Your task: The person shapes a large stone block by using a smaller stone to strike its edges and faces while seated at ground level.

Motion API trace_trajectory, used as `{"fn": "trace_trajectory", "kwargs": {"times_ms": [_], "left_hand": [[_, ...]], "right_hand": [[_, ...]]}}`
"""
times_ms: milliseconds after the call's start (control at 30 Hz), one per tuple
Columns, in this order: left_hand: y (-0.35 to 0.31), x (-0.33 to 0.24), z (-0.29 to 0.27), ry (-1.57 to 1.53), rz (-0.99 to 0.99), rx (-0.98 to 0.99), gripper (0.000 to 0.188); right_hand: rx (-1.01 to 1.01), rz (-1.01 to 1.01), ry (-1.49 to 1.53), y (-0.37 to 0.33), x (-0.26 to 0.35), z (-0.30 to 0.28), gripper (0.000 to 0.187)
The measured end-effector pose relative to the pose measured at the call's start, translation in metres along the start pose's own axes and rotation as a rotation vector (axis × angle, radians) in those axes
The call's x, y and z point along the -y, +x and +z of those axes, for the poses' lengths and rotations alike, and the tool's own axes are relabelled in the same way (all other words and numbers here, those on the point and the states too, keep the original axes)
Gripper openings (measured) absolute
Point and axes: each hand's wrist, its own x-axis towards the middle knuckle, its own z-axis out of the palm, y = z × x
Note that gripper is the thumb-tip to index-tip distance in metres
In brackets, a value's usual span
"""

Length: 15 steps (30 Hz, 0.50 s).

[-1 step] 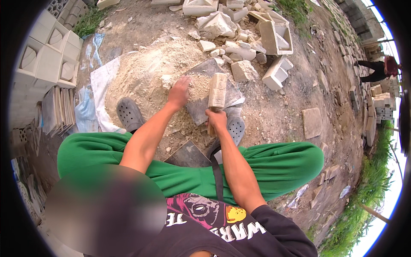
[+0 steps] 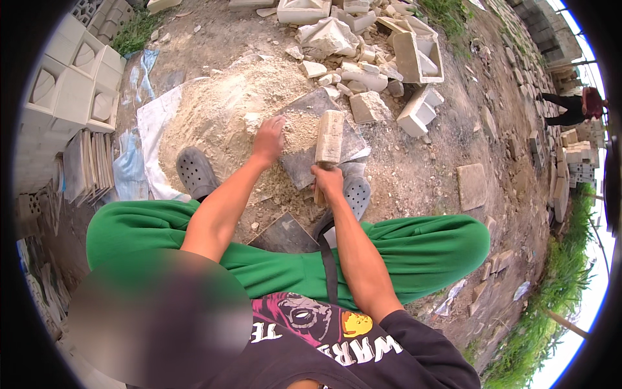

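Observation:
My right hand (image 2: 328, 182) is wrapped round the handle of a mallet (image 2: 330, 133), whose pale, dust-covered block head rests over a dark slab (image 2: 309, 163). At the left part of the slab, my left hand (image 2: 268, 140) has its fingers stretched out and grips nothing. It touches the crumbled pale rubble (image 2: 299, 128) lying on the slab. Beside that hand spreads a large heap of pale powder (image 2: 207, 117), partly on a white sheet (image 2: 155, 139). One whitish lump (image 2: 252, 121) sits in the heap near my fingertips.
Broken pale blocks (image 2: 369, 108) pile up beyond the slab. Stacked hollow blocks (image 2: 71, 81) and thin boards (image 2: 87, 168) stand at left. My grey clogs (image 2: 195, 172) flank the work. A second dark tile (image 2: 285, 235) lies nearer me. Another person (image 2: 576, 106) stands far right.

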Motion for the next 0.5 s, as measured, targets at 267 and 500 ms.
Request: {"fn": "trace_trajectory", "kwargs": {"times_ms": [267,500], "left_hand": [[-0.001,-0.001,-0.006,0.004,-0.267,0.126,0.038],[0.006,0.002,0.014,-0.142,-0.317,0.129,0.027]], "right_hand": [[0.000,-0.027,-0.036,0.001,0.003,0.002,0.025],[0.028,-0.050,-0.038,-0.004,0.008,0.000,0.027]]}}
